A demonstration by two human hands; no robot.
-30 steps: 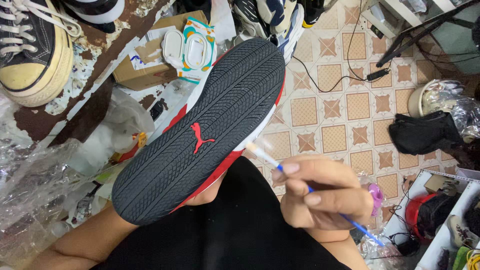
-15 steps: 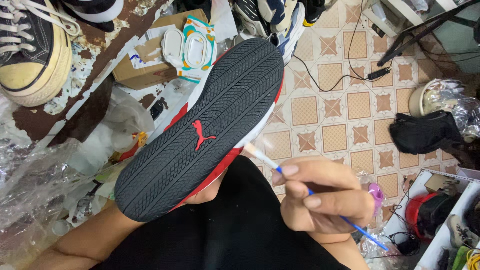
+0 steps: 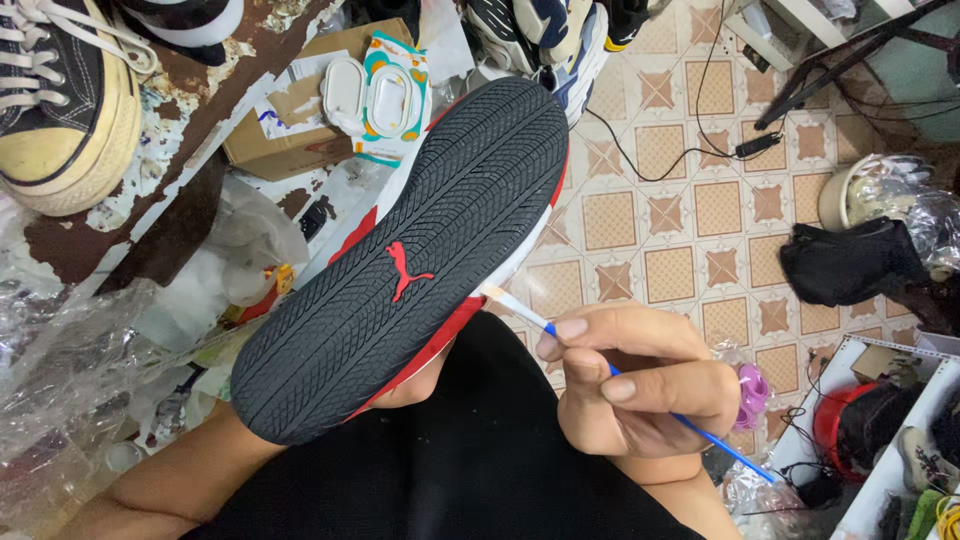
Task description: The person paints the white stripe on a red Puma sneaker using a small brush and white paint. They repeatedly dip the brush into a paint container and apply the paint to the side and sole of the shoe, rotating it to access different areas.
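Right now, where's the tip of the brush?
In the head view the brush, held in the right hand, has its tip at the white side edge of the shoe, right of the black sole and just above the fingers.

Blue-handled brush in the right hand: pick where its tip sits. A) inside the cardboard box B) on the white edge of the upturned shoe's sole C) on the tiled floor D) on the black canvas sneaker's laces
B: the brush, held in the right hand, has its tip against the white edge of the shoe with the black sole facing up.

A black cloth (image 3: pixel 850 262) and cable (image 3: pixel 690 140) lie on the tiled floor (image 3: pixel 610 215).
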